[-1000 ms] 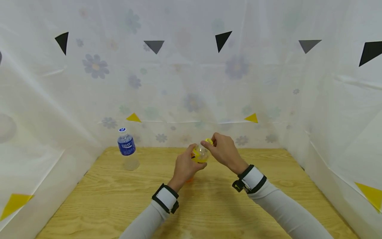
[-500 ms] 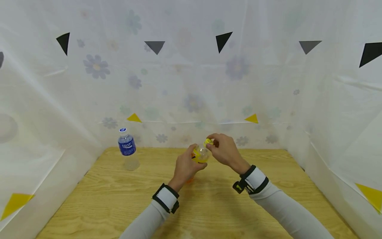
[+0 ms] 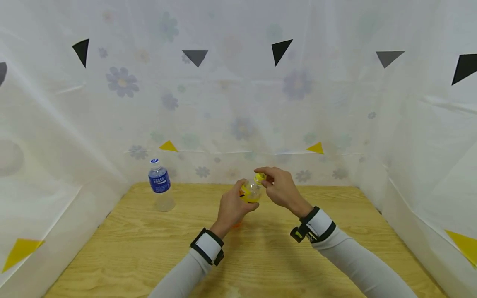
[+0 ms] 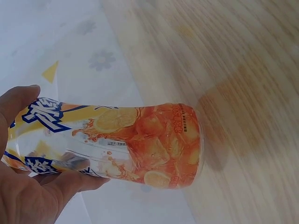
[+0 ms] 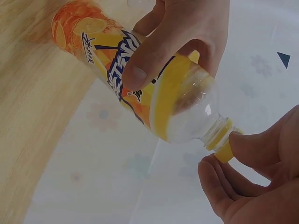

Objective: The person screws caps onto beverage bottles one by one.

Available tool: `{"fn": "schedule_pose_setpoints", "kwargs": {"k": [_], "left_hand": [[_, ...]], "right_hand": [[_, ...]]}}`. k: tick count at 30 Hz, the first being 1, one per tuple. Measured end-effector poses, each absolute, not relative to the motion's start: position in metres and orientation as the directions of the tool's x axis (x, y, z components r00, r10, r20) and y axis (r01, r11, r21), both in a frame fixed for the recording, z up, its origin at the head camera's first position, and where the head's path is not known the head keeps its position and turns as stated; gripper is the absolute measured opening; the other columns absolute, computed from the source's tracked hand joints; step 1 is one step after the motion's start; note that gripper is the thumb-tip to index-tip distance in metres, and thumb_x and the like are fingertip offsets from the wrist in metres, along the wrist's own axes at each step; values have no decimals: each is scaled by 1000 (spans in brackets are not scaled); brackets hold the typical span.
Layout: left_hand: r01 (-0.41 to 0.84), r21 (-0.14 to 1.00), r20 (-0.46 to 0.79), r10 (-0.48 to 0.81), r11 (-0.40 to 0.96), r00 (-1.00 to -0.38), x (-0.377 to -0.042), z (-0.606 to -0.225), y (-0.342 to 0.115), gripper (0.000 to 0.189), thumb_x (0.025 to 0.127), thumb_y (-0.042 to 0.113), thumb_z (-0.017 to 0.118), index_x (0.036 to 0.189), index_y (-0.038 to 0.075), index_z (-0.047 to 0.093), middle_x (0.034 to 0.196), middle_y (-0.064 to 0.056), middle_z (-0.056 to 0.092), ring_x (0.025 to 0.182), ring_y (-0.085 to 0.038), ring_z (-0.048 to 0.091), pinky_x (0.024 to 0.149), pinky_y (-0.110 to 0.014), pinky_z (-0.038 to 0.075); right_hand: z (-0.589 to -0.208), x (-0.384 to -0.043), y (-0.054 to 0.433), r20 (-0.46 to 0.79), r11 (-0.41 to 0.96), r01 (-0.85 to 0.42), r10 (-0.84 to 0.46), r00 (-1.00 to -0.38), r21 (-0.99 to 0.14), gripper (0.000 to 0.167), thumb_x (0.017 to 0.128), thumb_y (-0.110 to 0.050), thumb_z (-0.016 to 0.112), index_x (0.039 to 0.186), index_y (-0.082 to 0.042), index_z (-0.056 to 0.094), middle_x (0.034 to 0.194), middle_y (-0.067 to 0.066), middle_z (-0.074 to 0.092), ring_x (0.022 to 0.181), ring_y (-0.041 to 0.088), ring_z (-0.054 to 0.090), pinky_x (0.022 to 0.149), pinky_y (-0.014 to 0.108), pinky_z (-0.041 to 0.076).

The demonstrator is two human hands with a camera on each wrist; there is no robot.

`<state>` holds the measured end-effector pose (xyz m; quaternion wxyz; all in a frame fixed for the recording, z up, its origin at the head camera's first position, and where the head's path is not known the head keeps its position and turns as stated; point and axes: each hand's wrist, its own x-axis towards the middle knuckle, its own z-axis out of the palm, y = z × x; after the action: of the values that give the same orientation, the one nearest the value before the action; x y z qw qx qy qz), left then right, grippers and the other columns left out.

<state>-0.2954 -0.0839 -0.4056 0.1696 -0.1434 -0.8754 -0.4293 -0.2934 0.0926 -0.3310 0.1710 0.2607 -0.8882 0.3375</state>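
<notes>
Probably light, for it looked empty, and thin-walled enough to dent under a squeeze, the clear bottle [image 4: 154, 144] was over the bench [image 3: 123, 248], the grip of the left hand [image 3: 232, 207] curled round its upper body. The right hand's [image 3: 282, 188] grip pinched the stiffer yellow cap [image 5: 225, 151] at its mouth, seemingly best held by the sides.

In front of you: yellowish wood-grain table [image 3: 126, 252] | on it, at your far left: blue-labelled bottle [image 3: 160, 184] (clear-bodied, white-capped) | standing upright near the back edge
</notes>
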Motion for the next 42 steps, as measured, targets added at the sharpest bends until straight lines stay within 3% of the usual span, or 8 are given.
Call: {"fn": "schedule_pose_setpoints", "kwargs": {"k": [11,15,19,25,28,32,42], "left_hand": [[398,702,422,105,590,-901,-295,-406,-85,72,78,25,87,140,13,54,112,-9,74,96,-25,73,77,-41,59],[392,702,415,106,594,-904,-295,-406,-85,73,78,27,87,141,13,54,112,-9,74,95,-24,73,76,-40,59],[398,693,424,107,601,-900,-296,-406,-85,72,78,27,87,140,12,54,111,-10,74,94,-25,73,75,-40,59],[397,692,423,106,603,-900,-294,-405,-84,71,78,26,87,140,13,55,112,-10,74,96,-25,73,78,-41,59],[398,694,420,110,600,-901,-293,-405,-83,72,78,26,87,141,13,54,113,-9,74,96,-25,72,77,-41,59],[398,695,417,115,598,-901,-291,-406,-83,73,79,27,87,142,16,53,113,-7,73,96,-23,72,77,-38,58],[408,694,427,117,593,-897,-292,-407,-84,71,80,27,85,142,18,52,112,-6,74,94,-21,72,75,-36,57]], "right_hand": [[-333,-294,91,476,604,-576,-339,-811,-551,47,90,8,50,130,-9,69,117,14,71,77,21,60,53,28,36],[-332,-294,91,474,611,-576,-342,-811,-544,46,91,8,50,130,-8,69,120,16,71,82,25,65,55,29,41],[-330,-293,91,466,630,-566,-340,-817,-532,40,93,2,57,130,-6,68,115,15,70,88,27,67,64,34,51],[-329,-293,92,460,676,-528,-302,-835,-515,27,95,-19,70,116,-1,71,87,10,67,70,18,59,64,35,50],[-331,-294,93,453,681,-508,-280,-847,-528,25,95,-25,71,104,-2,70,83,8,68,67,16,59,61,33,49],[-334,-296,93,456,682,-503,-269,-848,-532,25,95,-29,71,98,-4,68,82,7,68,67,17,61,61,33,50],[-333,-296,92,439,683,-493,-272,-856,-539,29,97,-31,69,102,-3,67,84,9,69,69,19,63,61,33,51]]}}
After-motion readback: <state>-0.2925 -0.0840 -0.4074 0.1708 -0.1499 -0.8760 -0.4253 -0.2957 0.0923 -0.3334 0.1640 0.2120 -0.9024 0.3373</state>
